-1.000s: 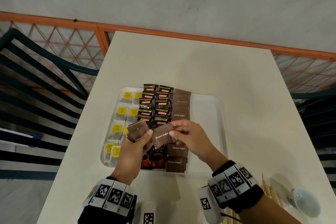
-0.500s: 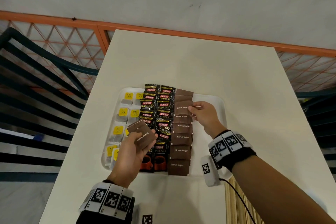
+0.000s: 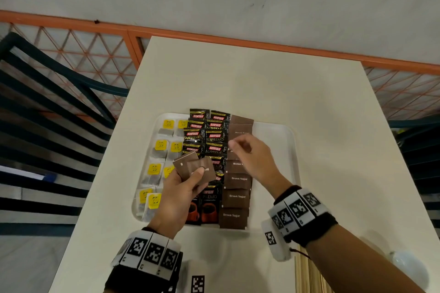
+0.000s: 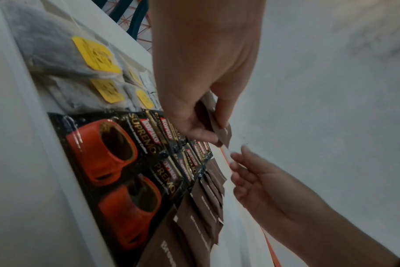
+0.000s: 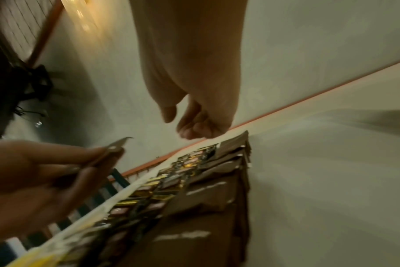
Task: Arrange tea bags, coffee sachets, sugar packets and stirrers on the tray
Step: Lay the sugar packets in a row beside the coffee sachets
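Note:
On the white tray lie tea bags with yellow tags at the left, two columns of black coffee sachets and one column of brown sugar packets. My left hand hovers over the tray's near left and grips a few spare sugar packets between thumb and fingers, as the left wrist view shows. My right hand hangs above the sugar column with loosely curled fingers and holds nothing. Its fingertips are close to the held packets.
Wooden stirrers lie on the table at the near right, partly under my right forearm. A white cup stands beyond them near the right edge. An orange railing runs along the table's far edge, with dark chairs at both sides.
My right hand took a sugar packet from my left hand, laid it on the sugar column, and has now drawn back empty toward the left hand. The left hand stayed in place.

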`<state>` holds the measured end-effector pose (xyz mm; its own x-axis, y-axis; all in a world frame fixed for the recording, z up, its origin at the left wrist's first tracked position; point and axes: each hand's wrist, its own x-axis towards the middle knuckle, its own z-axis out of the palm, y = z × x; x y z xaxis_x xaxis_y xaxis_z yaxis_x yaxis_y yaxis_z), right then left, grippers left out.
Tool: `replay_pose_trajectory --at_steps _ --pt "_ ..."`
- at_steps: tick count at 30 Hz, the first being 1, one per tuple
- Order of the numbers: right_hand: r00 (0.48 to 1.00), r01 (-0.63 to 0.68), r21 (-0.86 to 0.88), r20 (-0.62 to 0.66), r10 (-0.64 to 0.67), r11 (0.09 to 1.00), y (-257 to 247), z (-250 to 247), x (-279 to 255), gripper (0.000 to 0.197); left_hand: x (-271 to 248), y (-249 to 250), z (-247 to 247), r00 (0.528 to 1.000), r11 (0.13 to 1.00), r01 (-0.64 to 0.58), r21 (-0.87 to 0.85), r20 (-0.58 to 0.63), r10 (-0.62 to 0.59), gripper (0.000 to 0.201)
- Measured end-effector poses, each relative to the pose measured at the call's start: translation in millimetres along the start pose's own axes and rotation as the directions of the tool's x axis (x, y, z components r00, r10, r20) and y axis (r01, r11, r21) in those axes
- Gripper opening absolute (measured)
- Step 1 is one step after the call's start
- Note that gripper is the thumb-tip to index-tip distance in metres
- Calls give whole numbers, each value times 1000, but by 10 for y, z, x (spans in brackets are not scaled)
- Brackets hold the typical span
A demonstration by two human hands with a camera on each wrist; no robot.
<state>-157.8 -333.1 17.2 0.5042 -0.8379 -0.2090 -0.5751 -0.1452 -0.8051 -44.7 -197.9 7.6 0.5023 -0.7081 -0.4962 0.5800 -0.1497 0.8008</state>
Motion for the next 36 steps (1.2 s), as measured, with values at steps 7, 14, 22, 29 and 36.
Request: replay_pose_trajectory --at_steps 7,14,22,29,36 --pt "930 -76 241 366 -18 967 -94 111 -224 14 59 -13 19 998 997 -4 79 -57 9 21" --pt "977 26 318 192 -92 948 -53 74 -174 16 49 71 36 988 980 139 -139 -51 -148 24" --pt "974 62 385 179 -141 921 -54 27 -242 25 87 60 19 999 995 -38 -90 0 38 13" --pt "954 -92 432 297 -45 897 -34 12 -194 15 113 107 40 996 991 -68 -115 -73 60 13" --pt "963 -210 509 -38 265 835 132 -134 202 25 131 134 14 989 1000 21 8 -143 -19 18"
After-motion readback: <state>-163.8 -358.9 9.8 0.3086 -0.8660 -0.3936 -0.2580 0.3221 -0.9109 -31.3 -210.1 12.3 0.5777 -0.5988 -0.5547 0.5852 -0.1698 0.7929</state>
